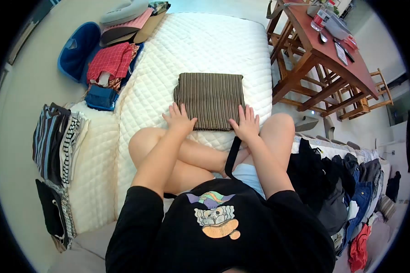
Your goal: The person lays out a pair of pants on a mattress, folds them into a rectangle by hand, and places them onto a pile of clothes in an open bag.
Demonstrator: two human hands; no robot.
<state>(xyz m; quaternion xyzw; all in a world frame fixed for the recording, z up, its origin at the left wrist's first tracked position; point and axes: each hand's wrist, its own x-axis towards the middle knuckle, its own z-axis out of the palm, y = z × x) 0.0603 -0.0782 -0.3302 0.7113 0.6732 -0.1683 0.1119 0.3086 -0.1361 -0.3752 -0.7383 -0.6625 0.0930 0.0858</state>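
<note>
A folded brown cloth with thin light stripes point(209, 100) lies flat on the white quilted mattress point(218, 41), just beyond my crossed legs. My left hand point(179, 119) rests at its near left corner, fingers spread and the fingertips by the cloth's edge. On the opposite near corner is my right hand point(246, 122), its fingers also stretched out and the thumb toward the cloth. Neither hand grips anything. A black strap point(233, 157) hangs down below my right hand. What the cloth is when unfolded cannot be seen.
Left of me sit folded striped clothes point(54, 141) and an open blue case point(79, 52) with a red checked garment point(109, 61). A heap of dark clothes point(321, 177) lies at right. Beyond stands a wooden table point(319, 41) holding a bottle point(320, 19) and a phone point(341, 53).
</note>
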